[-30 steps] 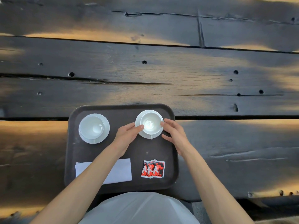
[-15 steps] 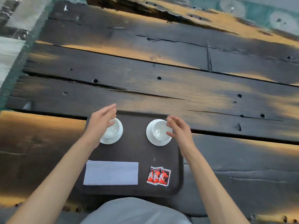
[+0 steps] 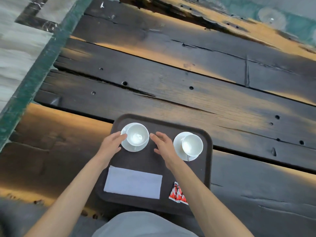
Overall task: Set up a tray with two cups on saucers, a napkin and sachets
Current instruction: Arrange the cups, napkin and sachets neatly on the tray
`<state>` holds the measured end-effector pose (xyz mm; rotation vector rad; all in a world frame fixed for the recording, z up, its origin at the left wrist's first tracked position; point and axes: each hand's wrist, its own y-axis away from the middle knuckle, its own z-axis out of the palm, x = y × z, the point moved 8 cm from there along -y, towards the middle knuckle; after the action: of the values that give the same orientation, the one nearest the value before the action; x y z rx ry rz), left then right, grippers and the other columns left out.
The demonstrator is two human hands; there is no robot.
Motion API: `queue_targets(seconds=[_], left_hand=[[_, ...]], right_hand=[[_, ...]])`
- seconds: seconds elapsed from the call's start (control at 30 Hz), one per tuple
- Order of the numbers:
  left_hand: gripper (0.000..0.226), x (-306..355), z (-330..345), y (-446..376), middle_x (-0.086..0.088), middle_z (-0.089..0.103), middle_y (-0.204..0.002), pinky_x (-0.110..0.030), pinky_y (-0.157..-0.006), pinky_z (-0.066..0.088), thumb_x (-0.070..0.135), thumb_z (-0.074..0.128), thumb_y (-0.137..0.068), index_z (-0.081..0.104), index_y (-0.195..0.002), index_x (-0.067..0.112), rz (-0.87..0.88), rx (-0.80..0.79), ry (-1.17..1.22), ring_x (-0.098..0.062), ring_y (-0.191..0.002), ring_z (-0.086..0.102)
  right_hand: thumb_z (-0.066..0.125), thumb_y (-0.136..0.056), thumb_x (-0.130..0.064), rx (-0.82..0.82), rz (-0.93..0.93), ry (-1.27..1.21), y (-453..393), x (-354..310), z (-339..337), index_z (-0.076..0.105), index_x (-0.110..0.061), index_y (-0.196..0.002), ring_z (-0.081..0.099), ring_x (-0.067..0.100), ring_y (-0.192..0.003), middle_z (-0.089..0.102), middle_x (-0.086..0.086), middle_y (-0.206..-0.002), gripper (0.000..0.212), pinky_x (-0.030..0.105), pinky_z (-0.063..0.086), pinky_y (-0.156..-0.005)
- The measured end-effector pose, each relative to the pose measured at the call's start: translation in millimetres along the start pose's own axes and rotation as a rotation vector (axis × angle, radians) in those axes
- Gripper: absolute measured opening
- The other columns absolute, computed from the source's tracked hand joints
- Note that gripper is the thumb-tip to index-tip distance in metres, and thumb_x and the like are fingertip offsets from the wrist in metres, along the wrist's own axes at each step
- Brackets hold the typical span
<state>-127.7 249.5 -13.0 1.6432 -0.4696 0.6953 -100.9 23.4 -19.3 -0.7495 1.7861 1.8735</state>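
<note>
A dark brown tray (image 3: 153, 161) lies on a weathered plank table. At its far left a white cup (image 3: 137, 135) stands on a white saucer (image 3: 127, 145). Another white cup (image 3: 192, 145) on its saucer (image 3: 177, 147) stands at the far right. A white napkin (image 3: 134, 183) lies flat at the near left, and red sachets (image 3: 177, 194) lie at the near right, partly under my right forearm. My left hand (image 3: 112, 144) touches the left saucer's left edge with fingers spread. My right hand (image 3: 164, 144) hovers open just right of that cup, between the two cups.
The dark plank table (image 3: 188, 93) stretches far beyond the tray, with gaps and holes between the boards. Its left edge meets a green frame (image 3: 34, 76) with pale floor beyond. My grey-clothed lap (image 3: 142, 226) is at the bottom.
Both hands have left the right cup and moved to the left cup, one on each side. The camera has swung left, so the tray sits more to the right.
</note>
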Motion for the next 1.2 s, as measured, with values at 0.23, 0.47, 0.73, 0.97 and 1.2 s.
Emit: queue_targets(seconds=[0.23,0.47,0.73,0.97,1.2], left_hand=[[0.078,1.1,-6.5,-20.3,0.002,0.05,-0.149,-0.041,-0.113,0.043,0.042,0.079,-0.083,0.046,-0.149,0.018,0.028,0.073,-0.068,-0.017,-0.132,0.05],[0.037,-4.5,-2.9,-32.4,0.011,0.047,-0.094,-0.029,-0.092,0.044,0.045,0.086,-0.069,0.054,-0.083,0.034,-0.003,-0.068,0.084,-0.013,-0.101,0.045],[0.063,2.1,12.9,-40.9,0.004,0.056,-0.122,-0.031,-0.106,0.041,0.035,0.087,-0.075,0.06,-0.128,0.013,0.004,-0.134,0.172,-0.015,-0.12,0.05],[0.077,7.5,44.0,-40.0,0.006,0.059,-0.133,-0.034,-0.115,0.04,0.026,0.083,-0.081,0.048,-0.146,0.004,0.015,-0.185,0.201,-0.011,-0.128,0.052],[0.053,7.9,52.3,-31.6,0.025,0.069,-0.106,-0.027,-0.103,0.044,0.028,0.082,-0.082,0.064,-0.13,0.016,0.003,-0.231,0.166,-0.005,-0.122,0.057]], right_hand=[[0.076,-0.084,-0.048,0.018,0.091,-0.107,-15.6,16.9,13.0,0.053,-0.021,-0.141,0.058,0.014,-0.122,0.058,-0.002,-0.137,0.067,0.041,0.055,-0.102],[0.082,-0.075,-0.051,-0.028,0.127,-0.162,-22.1,23.5,13.9,0.054,-0.017,-0.141,0.067,0.011,-0.117,0.066,-0.002,-0.132,0.079,0.034,0.06,-0.091],[0.083,-0.076,-0.046,-0.027,0.14,-0.241,-21.0,27.4,-2.0,0.048,-0.018,-0.146,0.066,0.011,-0.118,0.066,-0.002,-0.133,0.083,0.03,0.059,-0.088],[0.081,-0.078,-0.048,0.077,0.085,-0.23,-21.4,22.4,-30.4,0.053,-0.021,-0.141,0.066,0.007,-0.115,0.066,-0.008,-0.128,0.074,0.028,0.061,-0.081],[0.079,-0.078,-0.048,0.077,0.089,-0.226,-21.2,25.2,-35.4,0.056,-0.022,-0.138,0.066,0.007,-0.115,0.067,-0.007,-0.129,0.069,0.029,0.061,-0.082]])
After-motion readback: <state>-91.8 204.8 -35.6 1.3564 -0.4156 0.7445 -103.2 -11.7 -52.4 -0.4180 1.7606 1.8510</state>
